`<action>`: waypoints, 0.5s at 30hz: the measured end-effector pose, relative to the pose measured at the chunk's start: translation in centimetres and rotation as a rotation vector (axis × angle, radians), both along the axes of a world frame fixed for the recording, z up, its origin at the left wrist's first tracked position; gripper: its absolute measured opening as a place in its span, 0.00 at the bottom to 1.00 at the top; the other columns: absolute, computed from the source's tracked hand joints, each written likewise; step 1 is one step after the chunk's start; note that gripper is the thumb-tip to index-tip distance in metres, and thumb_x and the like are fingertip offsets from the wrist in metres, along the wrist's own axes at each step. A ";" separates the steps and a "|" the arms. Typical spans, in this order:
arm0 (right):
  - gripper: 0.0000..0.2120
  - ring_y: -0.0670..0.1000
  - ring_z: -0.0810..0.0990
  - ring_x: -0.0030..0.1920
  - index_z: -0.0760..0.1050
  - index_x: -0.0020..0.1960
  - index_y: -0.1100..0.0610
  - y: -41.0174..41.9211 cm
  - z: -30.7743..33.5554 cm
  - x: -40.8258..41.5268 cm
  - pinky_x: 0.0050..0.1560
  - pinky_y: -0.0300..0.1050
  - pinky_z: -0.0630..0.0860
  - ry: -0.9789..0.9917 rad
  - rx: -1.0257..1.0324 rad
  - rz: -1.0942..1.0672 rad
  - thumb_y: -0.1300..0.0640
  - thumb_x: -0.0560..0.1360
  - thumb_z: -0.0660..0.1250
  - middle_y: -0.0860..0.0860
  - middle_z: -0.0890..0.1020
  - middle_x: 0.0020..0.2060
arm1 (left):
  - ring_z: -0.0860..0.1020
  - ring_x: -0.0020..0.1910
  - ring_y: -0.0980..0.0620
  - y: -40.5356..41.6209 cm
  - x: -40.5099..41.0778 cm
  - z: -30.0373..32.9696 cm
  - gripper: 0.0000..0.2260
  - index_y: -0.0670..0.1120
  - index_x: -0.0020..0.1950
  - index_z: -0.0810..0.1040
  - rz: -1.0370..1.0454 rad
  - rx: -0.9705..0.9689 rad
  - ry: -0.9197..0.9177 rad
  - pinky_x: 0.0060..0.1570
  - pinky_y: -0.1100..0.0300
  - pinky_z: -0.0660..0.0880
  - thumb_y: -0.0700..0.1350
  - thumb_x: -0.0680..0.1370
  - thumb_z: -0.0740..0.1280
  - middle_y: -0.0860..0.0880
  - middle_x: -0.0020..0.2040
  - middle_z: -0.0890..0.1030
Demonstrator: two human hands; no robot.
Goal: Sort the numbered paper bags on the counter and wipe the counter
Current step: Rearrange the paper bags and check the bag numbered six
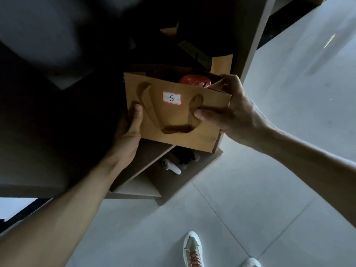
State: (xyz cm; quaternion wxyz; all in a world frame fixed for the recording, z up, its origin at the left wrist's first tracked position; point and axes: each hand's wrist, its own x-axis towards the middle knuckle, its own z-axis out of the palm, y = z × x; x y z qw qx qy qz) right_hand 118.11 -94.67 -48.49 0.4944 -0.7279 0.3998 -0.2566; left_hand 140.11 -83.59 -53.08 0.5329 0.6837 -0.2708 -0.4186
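Right now we hold a brown paper bag (179,116) between both hands, out in front of a dark shelf unit (173,178). A white label (172,98) edged in red sits on the bag's front face, with a handwritten 6 on it. The bag's flat paper handle (173,130) hangs down against that same face.

Our left hand (128,130) grips the bag's lower left corner: the thumb presses the front face, the palm cups the side, and the other fingers are hidden behind the paper. Our right hand (231,110) grips the right side near the top: the thumb lies across the front face by the handle's right end, and the fingers curl over the open rim at the corner. So both grips are closed on the bag.

The mouth of the bag is open, and something red (194,81) shows inside; we cannot tell what it is. Behind the bag, deeper in the dark shelf, the upper edge of another brown bag (221,64) stands upright.

Below the bag, a lower shelf compartment holds a white controller-like object (171,166) next to a dark one we cannot make out. Pale floor tiles (250,189) spread beneath, and a light sneaker (192,249) with orange laces shows at the bottom.
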 end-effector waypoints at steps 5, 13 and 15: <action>0.37 0.41 0.81 0.46 0.60 0.70 0.50 1.0 -1.9 0.1 0.45 0.41 0.81 0.000 -0.067 0.027 0.52 0.69 0.77 0.37 0.76 0.48 | 0.73 0.42 0.75 0.3 0.2 -1.4 0.07 0.61 0.56 0.70 0.061 0.064 -0.227 0.41 0.75 0.68 0.57 0.78 0.61 0.65 0.48 0.74; 0.41 0.45 0.79 0.56 0.60 0.68 0.43 3.2 -4.7 -1.1 0.41 0.48 0.84 -0.139 0.090 0.040 0.60 0.65 0.80 0.44 0.70 0.63 | 0.75 0.44 0.65 1.2 1.3 -2.1 0.03 0.56 0.43 0.75 0.130 0.078 -0.271 0.42 0.68 0.68 0.52 0.76 0.66 0.58 0.44 0.78; 0.34 0.46 0.79 0.56 0.63 0.61 0.44 3.7 -5.6 -1.4 0.42 0.47 0.84 -0.156 0.121 -0.031 0.61 0.65 0.80 0.46 0.71 0.61 | 0.74 0.45 0.64 1.1 1.6 -2.3 0.03 0.57 0.45 0.75 0.152 0.083 -0.272 0.41 0.68 0.69 0.53 0.75 0.67 0.57 0.45 0.77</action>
